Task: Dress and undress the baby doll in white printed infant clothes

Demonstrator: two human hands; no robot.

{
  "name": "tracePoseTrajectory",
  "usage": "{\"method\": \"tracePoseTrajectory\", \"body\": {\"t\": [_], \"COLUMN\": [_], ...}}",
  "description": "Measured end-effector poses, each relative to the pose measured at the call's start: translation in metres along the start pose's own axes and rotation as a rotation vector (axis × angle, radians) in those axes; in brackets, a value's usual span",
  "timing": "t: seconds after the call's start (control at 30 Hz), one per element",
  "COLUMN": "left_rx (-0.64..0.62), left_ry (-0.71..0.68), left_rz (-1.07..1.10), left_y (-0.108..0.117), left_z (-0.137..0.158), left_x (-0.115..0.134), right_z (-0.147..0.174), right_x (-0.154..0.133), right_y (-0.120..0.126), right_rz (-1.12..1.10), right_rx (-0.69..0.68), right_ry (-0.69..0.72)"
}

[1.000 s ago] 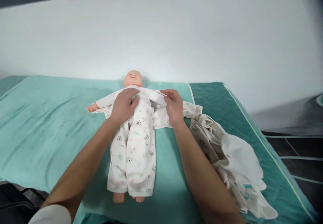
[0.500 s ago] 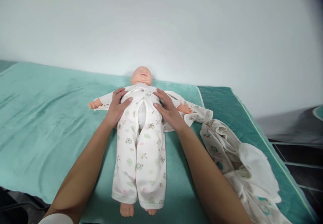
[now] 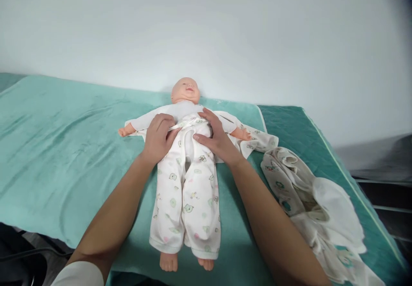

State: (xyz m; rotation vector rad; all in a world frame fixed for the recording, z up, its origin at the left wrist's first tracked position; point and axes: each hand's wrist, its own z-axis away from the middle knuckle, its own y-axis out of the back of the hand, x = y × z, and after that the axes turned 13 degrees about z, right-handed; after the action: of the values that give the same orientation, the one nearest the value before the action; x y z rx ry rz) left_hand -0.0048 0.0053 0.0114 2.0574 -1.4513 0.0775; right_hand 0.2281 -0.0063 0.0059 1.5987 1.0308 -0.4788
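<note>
A bald baby doll [image 3: 186, 91] lies on its back, arms spread, in a white long-sleeved top [image 3: 154, 116] and white printed baby trousers [image 3: 200, 200] with an open crotch. My left hand [image 3: 159, 136] is closed on the trousers' waistband, thumb below and fingers over the edge. Across the belly, my right hand [image 3: 219, 139] rests on the other side of the waist, its thumb and fingers apart. The waistband is folded and wrinkled between them. Both bare feet stick out of the trouser legs. A printed baby jacket [image 3: 264, 140] lies spread under the doll's upper body.
A heap of white baby clothes [image 3: 309, 204] sits to the right of the doll. A light green blanket [image 3: 71, 148] covers most of the surface, with a darker quilted green cover [image 3: 286, 127] at the right. A white wall [image 3: 206, 28] rises behind.
The waistband has come down from the chest to the belly, baring more of the white top. My left hand has moved inward and closed on it. The doll's head has turned slightly.
</note>
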Motion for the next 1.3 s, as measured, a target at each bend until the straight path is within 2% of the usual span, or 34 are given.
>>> {"method": "tracePoseTrajectory", "body": {"t": [0.1, 0.23, 0.37, 0.5, 0.63, 0.83, 0.9, 1.0, 1.07, 1.17, 1.3], "left_rx": [0.018, 0.044, 0.023, -0.019, -0.045, -0.021, -0.012, 0.014, 0.034, 0.083, 0.16], "left_ry": [-0.12, -0.137, -0.078, 0.024, 0.146, 0.216, 0.244, 0.323, 0.36, 0.37, 0.353], "left_rz": [-0.083, -0.124, -0.143, -0.202, -0.28, -0.292, -0.269, -0.208, -0.144, -0.037, 0.041], "left_y": [-0.002, -0.005, -0.006, -0.005, -0.001, 0.002, 0.002, 0.001, 0.0, -0.001, 0.0], "left_z": [0.004, 0.007, 0.008, 0.009, 0.011, 0.014, 0.014, 0.012, 0.01, 0.007, 0.007], "left_x": [-0.004, -0.005, -0.007, -0.008, -0.01, -0.013, -0.013, -0.011, -0.009, -0.005, 0.004], "right_z": [0.0, -0.002, -0.001, 0.008, 0.024, 0.054, 0.063, 0.068, 0.067, 0.063, 0.06], "right_x": [0.001, 0.002, 0.001, -0.007, -0.013, -0.01, -0.01, -0.011, -0.014, -0.017, -0.016], "right_y": [0.001, 0.0, -0.004, -0.009, -0.01, 0.004, 0.01, 0.014, 0.013, 0.008, 0.0], "right_rz": [-0.021, -0.043, 0.041, 0.191, 0.134, -0.074, -0.044, -0.008, -0.024, -0.02, 0.003], "right_rx": [-0.008, 0.023, 0.096, 0.291, 0.388, 0.276, 0.181, -0.043, -0.118, -0.067, 0.014], "right_ry": [-0.007, -0.02, 0.021, 0.061, 0.087, 0.023, -0.009, -0.11, -0.196, -0.266, -0.228]}}
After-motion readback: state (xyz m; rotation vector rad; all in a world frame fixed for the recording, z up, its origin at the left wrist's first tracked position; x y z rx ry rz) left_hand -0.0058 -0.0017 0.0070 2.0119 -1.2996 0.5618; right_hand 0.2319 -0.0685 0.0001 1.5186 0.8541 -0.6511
